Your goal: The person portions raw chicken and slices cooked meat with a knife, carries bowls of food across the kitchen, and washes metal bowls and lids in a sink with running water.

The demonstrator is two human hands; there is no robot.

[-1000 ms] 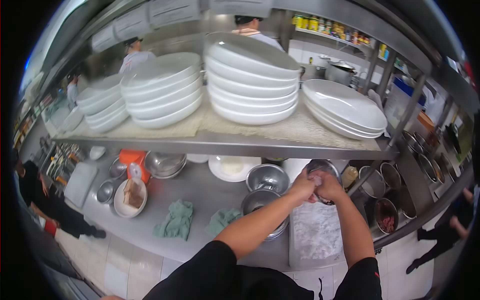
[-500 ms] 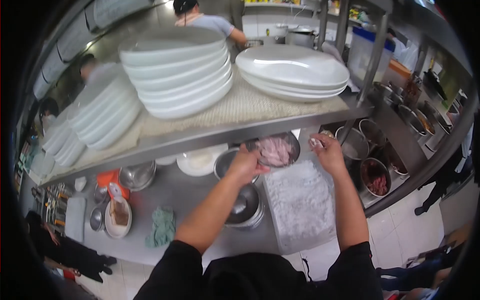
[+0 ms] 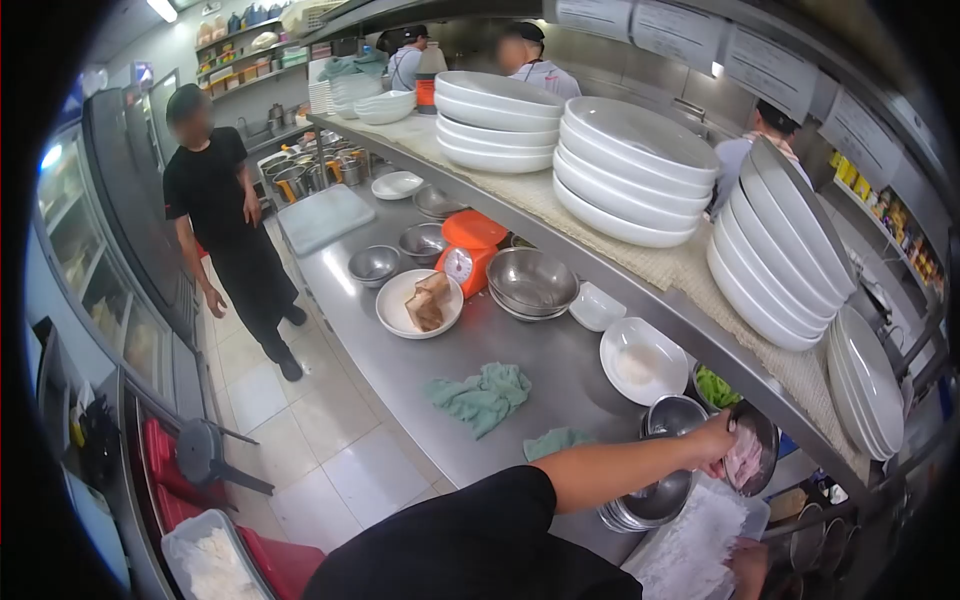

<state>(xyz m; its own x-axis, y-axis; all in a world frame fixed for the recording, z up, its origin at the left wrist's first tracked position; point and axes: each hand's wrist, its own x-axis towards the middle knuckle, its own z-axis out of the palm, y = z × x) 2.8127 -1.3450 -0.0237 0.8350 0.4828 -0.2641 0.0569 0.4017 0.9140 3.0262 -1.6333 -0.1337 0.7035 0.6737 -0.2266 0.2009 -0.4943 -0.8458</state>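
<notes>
My left hand (image 3: 712, 443) grips the rim of a metal bowl (image 3: 768, 440) that is tilted and holds strips of pale pink meat (image 3: 742, 458). Below it lies a tray of white powder (image 3: 690, 550). At the tray's right side is my right hand (image 3: 748, 565), partly cut off by the frame's dark edge; its fingers are not clearly visible. Stacked metal bowls (image 3: 655, 500) stand just left of the tray. Behind the tilted bowl, a container of green leaves (image 3: 716, 386) shows under the shelf.
Stacks of white plates (image 3: 630, 170) stand on the shelf above the counter (image 3: 400, 370). A green cloth (image 3: 482, 398), an orange scale (image 3: 470, 250) and a plate with brown food (image 3: 395, 310) are farther left. A person in black (image 3: 225, 210) stands beyond the counter's left edge.
The view has swung left, bringing the person in black into fuller view. My left hand still holds the bowl; my right hand has moved down beside the tray.
</notes>
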